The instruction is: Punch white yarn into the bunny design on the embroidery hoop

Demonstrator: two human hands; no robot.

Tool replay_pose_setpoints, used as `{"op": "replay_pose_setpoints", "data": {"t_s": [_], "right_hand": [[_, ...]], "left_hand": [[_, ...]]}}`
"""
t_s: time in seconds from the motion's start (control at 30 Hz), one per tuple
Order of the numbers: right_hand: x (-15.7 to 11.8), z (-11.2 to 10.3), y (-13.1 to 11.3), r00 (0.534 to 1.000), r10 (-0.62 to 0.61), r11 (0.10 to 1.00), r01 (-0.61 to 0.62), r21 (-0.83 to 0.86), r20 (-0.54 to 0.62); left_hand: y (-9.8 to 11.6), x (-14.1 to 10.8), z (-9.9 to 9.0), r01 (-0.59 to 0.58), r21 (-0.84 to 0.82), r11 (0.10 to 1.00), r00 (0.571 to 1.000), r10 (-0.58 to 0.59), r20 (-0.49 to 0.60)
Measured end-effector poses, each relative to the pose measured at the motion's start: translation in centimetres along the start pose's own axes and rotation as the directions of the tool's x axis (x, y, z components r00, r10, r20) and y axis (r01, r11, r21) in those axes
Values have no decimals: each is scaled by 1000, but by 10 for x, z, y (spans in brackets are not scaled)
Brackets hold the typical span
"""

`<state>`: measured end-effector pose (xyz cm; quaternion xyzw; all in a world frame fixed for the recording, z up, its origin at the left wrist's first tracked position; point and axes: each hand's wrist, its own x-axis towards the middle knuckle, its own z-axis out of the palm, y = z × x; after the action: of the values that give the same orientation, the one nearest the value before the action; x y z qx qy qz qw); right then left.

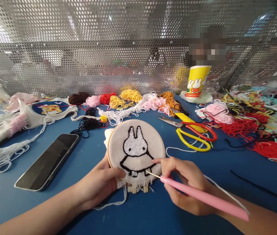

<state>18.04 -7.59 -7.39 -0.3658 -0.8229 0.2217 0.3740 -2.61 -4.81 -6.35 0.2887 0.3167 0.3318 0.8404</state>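
My left hand point(105, 179) grips the lower left of a round embroidery hoop point(161, 140), thumb on the front cloth. Stretched in it, the cream fabric bears a bunny point(135, 143) outlined in black yarn, its head filled with white loops and its dress bare. My right hand point(185, 182) is closed around a pink punch needle point(207, 197). The needle's metal tip meets the fabric at the bunny's feet, and my index finger touches the cloth by the dress edge. White yarn point(226, 191) trails from the handle's rear end.
A phone point(49, 163) lies at left, near a second embroidered piece point(51, 109). Scissors point(192, 130) with red and yellow handles rest right of the hoop. Behind are yarn bundles point(131, 96), a yellow cup point(198, 81) and a perforated metal panel point(128, 42). Red yarn point(273, 151) heaps at right.
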Motion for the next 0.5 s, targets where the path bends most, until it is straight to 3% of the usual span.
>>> {"op": "replay_pose_setpoints", "data": {"t_s": [0.3, 0.5], "right_hand": [[6, 1, -1, 999, -46, 996, 45, -80, -6], [10, 1, -9, 997, -76, 983, 70, -169, -34]], "left_hand": [[1, -3, 4, -20, 83, 996, 997, 26, -72], [0, -7, 2, -38, 299, 954, 994, 67, -90]]}}
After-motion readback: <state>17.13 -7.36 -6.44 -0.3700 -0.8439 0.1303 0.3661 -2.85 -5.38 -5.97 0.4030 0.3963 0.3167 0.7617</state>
